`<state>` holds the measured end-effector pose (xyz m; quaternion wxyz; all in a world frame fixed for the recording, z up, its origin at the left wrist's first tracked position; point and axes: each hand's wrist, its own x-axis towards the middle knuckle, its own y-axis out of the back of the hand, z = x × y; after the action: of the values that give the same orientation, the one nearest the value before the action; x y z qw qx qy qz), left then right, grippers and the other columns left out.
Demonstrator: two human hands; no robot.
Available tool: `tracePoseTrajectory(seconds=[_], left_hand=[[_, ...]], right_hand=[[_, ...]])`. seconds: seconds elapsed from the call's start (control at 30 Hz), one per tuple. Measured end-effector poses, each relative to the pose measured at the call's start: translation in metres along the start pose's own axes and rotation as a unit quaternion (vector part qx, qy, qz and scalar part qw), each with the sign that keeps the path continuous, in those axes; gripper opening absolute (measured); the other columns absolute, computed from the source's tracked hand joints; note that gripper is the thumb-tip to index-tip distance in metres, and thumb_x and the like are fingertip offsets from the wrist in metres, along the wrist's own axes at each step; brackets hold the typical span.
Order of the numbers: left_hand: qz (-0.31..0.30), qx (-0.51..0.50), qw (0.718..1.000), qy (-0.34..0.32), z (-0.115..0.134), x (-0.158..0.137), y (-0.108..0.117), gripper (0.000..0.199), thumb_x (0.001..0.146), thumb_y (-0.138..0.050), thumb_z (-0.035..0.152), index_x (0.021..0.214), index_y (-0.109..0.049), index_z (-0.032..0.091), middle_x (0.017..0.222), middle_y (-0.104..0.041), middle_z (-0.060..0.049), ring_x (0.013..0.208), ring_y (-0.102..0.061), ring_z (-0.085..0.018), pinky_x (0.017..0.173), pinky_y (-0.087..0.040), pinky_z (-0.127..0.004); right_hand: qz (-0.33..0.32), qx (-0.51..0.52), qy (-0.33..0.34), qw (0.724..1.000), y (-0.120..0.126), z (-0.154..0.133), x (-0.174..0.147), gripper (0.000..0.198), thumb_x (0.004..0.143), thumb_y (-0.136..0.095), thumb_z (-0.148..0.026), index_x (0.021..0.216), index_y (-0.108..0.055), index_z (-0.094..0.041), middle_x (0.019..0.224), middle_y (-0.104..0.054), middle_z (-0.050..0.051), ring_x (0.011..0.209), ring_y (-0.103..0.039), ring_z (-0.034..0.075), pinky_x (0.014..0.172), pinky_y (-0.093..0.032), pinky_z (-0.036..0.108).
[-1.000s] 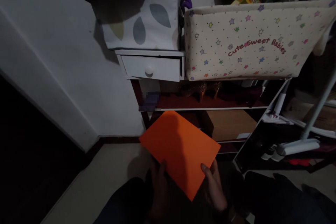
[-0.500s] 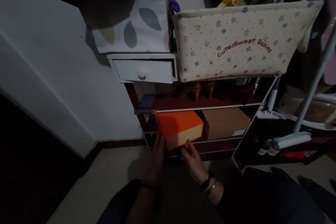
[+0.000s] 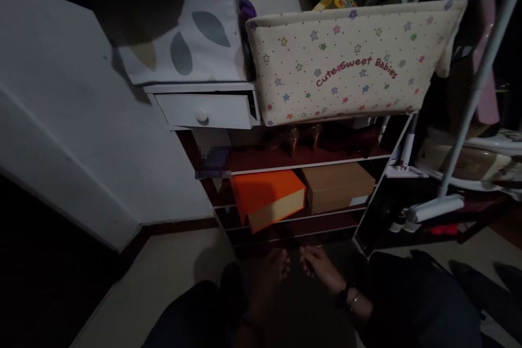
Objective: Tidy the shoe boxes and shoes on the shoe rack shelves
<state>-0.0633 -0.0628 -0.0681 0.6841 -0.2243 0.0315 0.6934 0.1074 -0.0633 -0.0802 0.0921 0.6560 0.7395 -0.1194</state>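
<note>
An orange box with a pale front side rests askew on a shelf of the dark red shoe rack, its near corner jutting past the shelf edge. Beside it on the same shelf lies a brown cardboard box. Below and in front of the orange box, my left hand hangs in shadow, fingers curled closed, touching nothing. Close to its right is my right hand, also with fingers curled in and no object showing in them. A dark band and a bracelet are on the right wrist.
Above the boxes, gold-heeled shoes stand on a shelf. A white drawer sits slightly ajar under a leaf-patterned box. A star-print fabric basket overhangs the rack. A mop leans at right.
Both hands have come off the orange box and drawn back toward me, their fingers now curled. The box stays on the shelf. The view has shifted slightly to the right.
</note>
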Motion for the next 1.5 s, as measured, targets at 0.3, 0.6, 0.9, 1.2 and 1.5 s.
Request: tracePoseTrajectory(seconds=[0.3,0.6,0.9,1.2,1.5], left_hand=[[-0.462,-0.119,0.878,-0.044,0.162,-0.03,-0.063,0.088,0.069,-0.077,0.09,0.053,-0.021,0.024,0.049,-0.018,0.01,0.043,-0.015,-0.004,0.045,-0.015,-0.023],[-0.522,-0.121,0.844,0.01,0.139,-0.005,-0.058,0.087,0.072,-0.034,0.109,0.051,-0.017,0.026,0.043,-0.009,0.01,0.035,-0.008,-0.004,0.04,-0.008,-0.024],[-0.526,-0.057,0.848,0.009,0.15,-0.008,-0.066,0.088,0.063,-0.021,0.114,0.049,-0.014,0.026,0.042,-0.009,0.009,0.034,-0.007,-0.005,0.039,-0.008,-0.025],[-0.533,-0.039,0.845,0.009,0.149,-0.01,-0.07,0.087,0.074,-0.041,0.107,0.049,-0.02,0.026,0.043,-0.015,0.008,0.036,-0.012,-0.005,0.041,-0.01,-0.026],[-0.438,0.021,0.899,-0.008,0.118,0.019,-0.054,0.055,0.081,-0.087,0.062,0.077,-0.054,0.019,0.059,-0.037,0.007,0.048,-0.025,-0.006,0.046,-0.015,-0.023]], right_hand=[[-0.368,0.149,0.236,0.887,0.045,-0.18,-0.043,0.079,0.084,-0.051,-0.099,0.061,-0.038,-0.025,0.051,-0.027,-0.011,0.045,-0.02,0.006,0.048,-0.016,0.026],[-0.469,0.169,0.191,0.846,0.089,-0.16,-0.032,0.088,0.073,-0.012,-0.109,0.058,-0.037,-0.025,0.047,-0.025,-0.01,0.039,-0.017,0.006,0.043,-0.017,0.025],[-0.463,0.146,0.183,0.855,0.099,-0.155,-0.022,0.09,0.065,-0.01,-0.112,0.055,-0.036,-0.026,0.043,-0.021,-0.011,0.037,-0.016,0.006,0.04,-0.017,0.025],[-0.451,0.152,0.216,0.852,0.101,-0.157,-0.021,0.089,0.077,-0.021,-0.108,0.06,-0.043,-0.023,0.047,-0.027,-0.009,0.039,-0.021,0.007,0.044,-0.021,0.025],[0.003,-0.181,0.36,0.915,0.139,-0.194,-0.043,0.049,0.098,-0.066,-0.069,0.114,-0.07,-0.022,0.101,-0.068,0.006,0.094,-0.063,0.023,0.082,-0.05,0.033]])
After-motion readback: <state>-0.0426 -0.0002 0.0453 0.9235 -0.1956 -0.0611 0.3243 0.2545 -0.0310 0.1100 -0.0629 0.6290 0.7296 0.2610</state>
